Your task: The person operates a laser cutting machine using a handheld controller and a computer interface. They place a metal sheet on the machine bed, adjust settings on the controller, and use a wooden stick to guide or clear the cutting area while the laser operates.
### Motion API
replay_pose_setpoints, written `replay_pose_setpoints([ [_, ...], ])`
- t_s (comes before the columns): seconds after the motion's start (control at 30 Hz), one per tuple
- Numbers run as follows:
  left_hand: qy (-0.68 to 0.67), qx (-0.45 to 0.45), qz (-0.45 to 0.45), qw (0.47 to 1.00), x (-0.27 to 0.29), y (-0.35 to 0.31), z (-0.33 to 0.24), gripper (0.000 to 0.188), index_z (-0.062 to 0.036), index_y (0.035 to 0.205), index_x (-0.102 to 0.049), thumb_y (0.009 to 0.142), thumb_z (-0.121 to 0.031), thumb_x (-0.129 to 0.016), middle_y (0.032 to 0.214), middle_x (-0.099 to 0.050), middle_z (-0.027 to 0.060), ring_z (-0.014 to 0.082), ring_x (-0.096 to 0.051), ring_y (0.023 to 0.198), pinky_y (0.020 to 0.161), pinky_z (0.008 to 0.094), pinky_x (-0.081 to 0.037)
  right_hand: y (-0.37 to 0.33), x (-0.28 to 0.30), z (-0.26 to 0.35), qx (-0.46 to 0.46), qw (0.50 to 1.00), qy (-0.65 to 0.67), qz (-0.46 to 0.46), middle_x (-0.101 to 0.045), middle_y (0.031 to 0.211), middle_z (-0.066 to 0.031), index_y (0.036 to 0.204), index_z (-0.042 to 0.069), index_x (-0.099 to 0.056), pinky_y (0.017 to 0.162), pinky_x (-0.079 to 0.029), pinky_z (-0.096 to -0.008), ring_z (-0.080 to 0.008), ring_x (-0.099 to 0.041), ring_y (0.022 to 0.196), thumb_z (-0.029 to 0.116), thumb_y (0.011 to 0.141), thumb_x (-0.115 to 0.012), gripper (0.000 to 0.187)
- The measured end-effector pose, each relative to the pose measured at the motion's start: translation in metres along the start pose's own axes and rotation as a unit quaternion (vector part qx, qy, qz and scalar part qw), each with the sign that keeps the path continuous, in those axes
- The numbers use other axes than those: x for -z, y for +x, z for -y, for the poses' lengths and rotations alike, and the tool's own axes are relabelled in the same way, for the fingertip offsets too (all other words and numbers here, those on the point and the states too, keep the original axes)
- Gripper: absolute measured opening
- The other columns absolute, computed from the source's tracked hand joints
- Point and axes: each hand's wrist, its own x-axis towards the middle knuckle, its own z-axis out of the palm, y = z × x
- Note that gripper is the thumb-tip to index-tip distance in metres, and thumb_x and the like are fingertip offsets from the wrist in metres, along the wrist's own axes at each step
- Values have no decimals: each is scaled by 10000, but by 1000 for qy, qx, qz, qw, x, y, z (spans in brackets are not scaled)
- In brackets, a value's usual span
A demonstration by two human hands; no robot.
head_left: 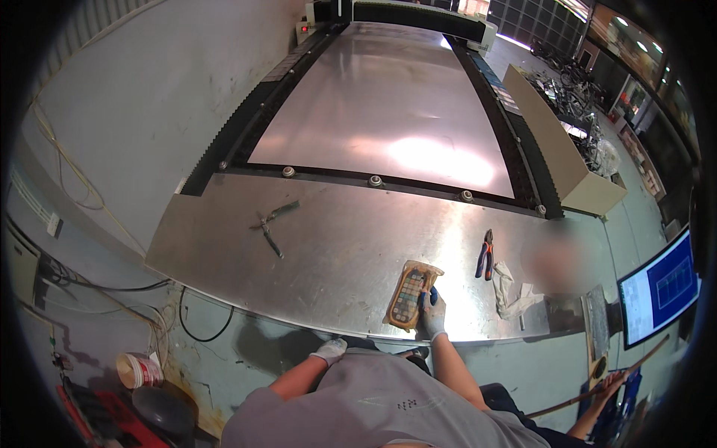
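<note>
A handheld button remote (407,299) in a yellowish, worn plastic wrap lies on the near part of the metal table (328,291). My right hand (433,312), in a white glove with blue fingertips, grips the remote's right edge. Against my body, just off the table's front edge, is my left hand (330,350), also in a pale glove; its fingers are too hidden to read. Right of the remote lie pliers (485,255) with red and blue handles and a crumpled white glove (514,293). Dark green-handled pliers (270,225) rest spread apart at the left.
A large sheet of shiny metal (381,104) covers the machine bed beyond a row of rollers (375,181). At the right are a monitor (661,287) and another person's hand (615,379) by a long brown bar (597,388). A bucket (139,370) stands lower left.
</note>
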Motion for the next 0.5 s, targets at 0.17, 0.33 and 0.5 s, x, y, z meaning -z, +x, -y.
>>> replay_pose_setpoints([
  [0.17, 34, 79, -33, 996, -17, 12, 1, 334, -5, 1166, -738, 978, -181, -525, 1187, -754, 220, 380, -735, 1117, 942, 489, -591, 2, -6, -9, 28, 997, -70, -34, -771, 1097, -161, 1314, -36, -665, 892, -571, -375, -235, -733, 961, 284, 1100, -593, 392],
  [0.33, 53, 132, -80, 987, -38, 25, 8, 296, -42, 1073, -799, 957, -156, -553, 1159, -767, 204, 365, -753, 1081, 888, 510, -612, 0, -3, -3, 10, 1000, -19, -12, -774, 1098, -178, 1299, -37, -671, 897, -570, -381, -241, -738, 969, 266, 1084, -609, 377],
  [0.5, 28, 121, -98, 987, -49, 22, 19, 284, -43, 1036, -792, 954, -182, -559, 1078, -776, 202, 364, -758, 1028, 868, 499, -607, -9, 4, 17, 0, 1000, -2, -4, -769, 1097, -181, 1291, -31, -679, 912, -566, -384, -261, -736, 990, 337, 1075, -626, 430],
])
